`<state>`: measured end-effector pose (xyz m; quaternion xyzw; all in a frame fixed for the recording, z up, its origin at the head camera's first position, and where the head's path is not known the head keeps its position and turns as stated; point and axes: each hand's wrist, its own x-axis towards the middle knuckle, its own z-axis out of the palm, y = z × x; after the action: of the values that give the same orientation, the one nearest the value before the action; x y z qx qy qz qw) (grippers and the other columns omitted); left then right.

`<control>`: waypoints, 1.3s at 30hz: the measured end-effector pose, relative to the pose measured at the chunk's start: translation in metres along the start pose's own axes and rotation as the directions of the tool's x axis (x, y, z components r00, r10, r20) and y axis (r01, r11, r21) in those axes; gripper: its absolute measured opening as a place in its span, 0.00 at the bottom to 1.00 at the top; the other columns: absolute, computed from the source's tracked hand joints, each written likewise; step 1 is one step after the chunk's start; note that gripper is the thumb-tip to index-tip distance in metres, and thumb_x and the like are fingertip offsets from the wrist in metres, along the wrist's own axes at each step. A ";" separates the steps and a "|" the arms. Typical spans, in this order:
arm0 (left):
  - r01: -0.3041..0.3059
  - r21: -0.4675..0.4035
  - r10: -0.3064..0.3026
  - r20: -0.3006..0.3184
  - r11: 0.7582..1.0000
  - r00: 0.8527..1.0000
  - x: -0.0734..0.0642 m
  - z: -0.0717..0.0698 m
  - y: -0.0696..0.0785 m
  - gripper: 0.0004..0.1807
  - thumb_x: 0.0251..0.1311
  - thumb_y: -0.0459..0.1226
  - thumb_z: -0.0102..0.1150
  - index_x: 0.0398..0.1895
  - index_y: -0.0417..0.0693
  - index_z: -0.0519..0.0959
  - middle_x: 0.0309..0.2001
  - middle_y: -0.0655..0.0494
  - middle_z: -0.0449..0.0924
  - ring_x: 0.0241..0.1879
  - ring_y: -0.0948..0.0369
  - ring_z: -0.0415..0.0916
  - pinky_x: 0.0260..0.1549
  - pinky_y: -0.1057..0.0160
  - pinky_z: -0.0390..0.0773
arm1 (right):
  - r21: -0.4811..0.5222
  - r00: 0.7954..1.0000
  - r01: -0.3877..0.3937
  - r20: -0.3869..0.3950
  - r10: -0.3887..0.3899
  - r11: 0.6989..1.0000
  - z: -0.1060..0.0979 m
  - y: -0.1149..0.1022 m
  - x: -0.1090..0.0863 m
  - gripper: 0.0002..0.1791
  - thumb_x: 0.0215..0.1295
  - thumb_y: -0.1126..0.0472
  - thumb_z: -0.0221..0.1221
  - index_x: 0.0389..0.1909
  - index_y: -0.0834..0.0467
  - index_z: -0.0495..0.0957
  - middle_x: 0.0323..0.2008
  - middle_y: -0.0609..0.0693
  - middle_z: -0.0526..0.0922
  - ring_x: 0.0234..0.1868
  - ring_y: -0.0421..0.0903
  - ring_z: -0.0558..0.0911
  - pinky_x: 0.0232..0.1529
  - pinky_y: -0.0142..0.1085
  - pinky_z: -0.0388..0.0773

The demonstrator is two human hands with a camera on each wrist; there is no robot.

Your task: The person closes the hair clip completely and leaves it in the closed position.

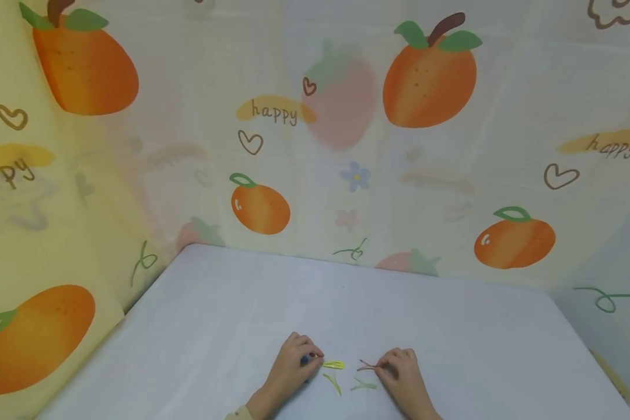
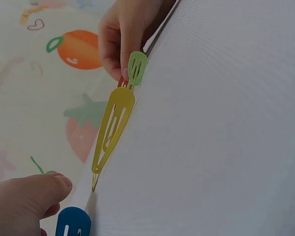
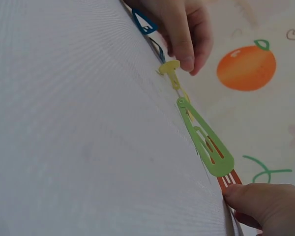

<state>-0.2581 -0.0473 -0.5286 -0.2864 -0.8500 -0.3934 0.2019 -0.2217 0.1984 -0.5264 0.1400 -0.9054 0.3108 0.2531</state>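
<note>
My right hand [image 1: 403,376] pinches one end of a red-brown hair clip [image 1: 366,367] between thumb and fingertips. A green snap clip [image 1: 364,385] lies just in front of it, and in the right wrist view this green clip [image 3: 221,164] overlaps the red one. My left hand [image 1: 293,363] has thumb and fingertips close together at the left end of a yellow snap clip [image 1: 336,365]; I cannot tell whether they hold it. A yellow-green clip [image 1: 334,383] lies nearer me. Something blue [image 1: 304,360] shows through the left fingers; the left wrist view reveals a blue clip [image 2: 73,221] below the thumb.
The clips lie on a white-covered table [image 1: 315,303] near its front. Behind it hangs a pale curtain [image 1: 315,175] printed with oranges, hearts and lettering, with another printed sheet [image 1: 42,245] along the left.
</note>
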 end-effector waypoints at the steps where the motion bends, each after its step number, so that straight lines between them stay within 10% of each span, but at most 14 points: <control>1: -0.001 -0.001 0.001 0.005 1.000 1.000 0.000 0.000 0.000 0.04 0.44 0.34 0.66 0.23 0.52 0.81 0.25 0.70 0.70 0.28 0.69 0.61 0.26 0.71 0.65 | 0.001 1.000 -0.005 -0.002 0.005 1.000 0.000 0.000 -0.001 0.14 0.39 0.68 0.69 0.19 0.48 0.75 0.26 0.36 0.71 0.32 0.39 0.62 0.32 0.34 0.64; 11: 0.060 0.013 -0.060 -0.043 0.998 0.997 0.004 0.008 -0.003 0.05 0.44 0.34 0.66 0.26 0.52 0.80 0.26 0.70 0.72 0.30 0.68 0.62 0.28 0.68 0.65 | 0.050 1.000 -0.002 -0.028 0.003 0.999 0.002 0.003 -0.002 0.14 0.38 0.68 0.69 0.19 0.48 0.75 0.26 0.35 0.71 0.32 0.38 0.62 0.32 0.33 0.64; 16: -0.008 -0.050 0.003 -0.098 0.999 0.995 0.014 0.020 0.011 0.07 0.44 0.33 0.66 0.29 0.49 0.80 0.30 0.66 0.73 0.33 0.66 0.62 0.30 0.66 0.66 | 0.069 0.999 0.016 -0.049 -0.013 0.997 -0.001 0.004 -0.001 0.15 0.37 0.69 0.69 0.18 0.48 0.74 0.26 0.35 0.71 0.32 0.38 0.62 0.32 0.33 0.64; 24: -0.122 0.010 0.121 0.025 0.993 0.992 0.025 0.040 0.030 0.07 0.46 0.42 0.65 0.28 0.50 0.81 0.35 0.65 0.71 0.37 0.65 0.61 0.34 0.65 0.65 | 0.122 0.992 0.091 -0.095 -0.079 0.988 0.003 0.009 -0.001 0.15 0.36 0.69 0.69 0.19 0.48 0.75 0.26 0.34 0.72 0.32 0.37 0.62 0.32 0.33 0.62; 31: -0.107 0.171 0.084 0.137 0.979 0.987 0.023 0.048 0.033 0.18 0.43 0.52 0.65 0.35 0.51 0.82 0.38 0.62 0.71 0.36 0.64 0.59 0.36 0.64 0.63 | 0.116 0.993 0.087 -0.088 -0.077 0.989 0.005 0.010 -0.001 0.17 0.36 0.71 0.69 0.19 0.48 0.74 0.27 0.32 0.71 0.33 0.37 0.63 0.33 0.33 0.64; 39: -0.109 0.222 0.088 0.102 0.969 0.991 0.020 0.055 0.036 0.11 0.42 0.47 0.65 0.29 0.54 0.83 0.34 0.65 0.71 0.36 0.64 0.59 0.36 0.64 0.62 | 0.124 0.989 0.116 -0.107 -0.103 0.985 0.005 0.010 -0.002 0.16 0.36 0.71 0.69 0.20 0.48 0.75 0.27 0.33 0.72 0.33 0.36 0.63 0.31 0.32 0.65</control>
<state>-0.2565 0.0212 -0.5308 -0.3208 -0.8824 -0.2698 0.2135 -0.2261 0.2034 -0.5355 0.1900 -0.8603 0.3614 0.3052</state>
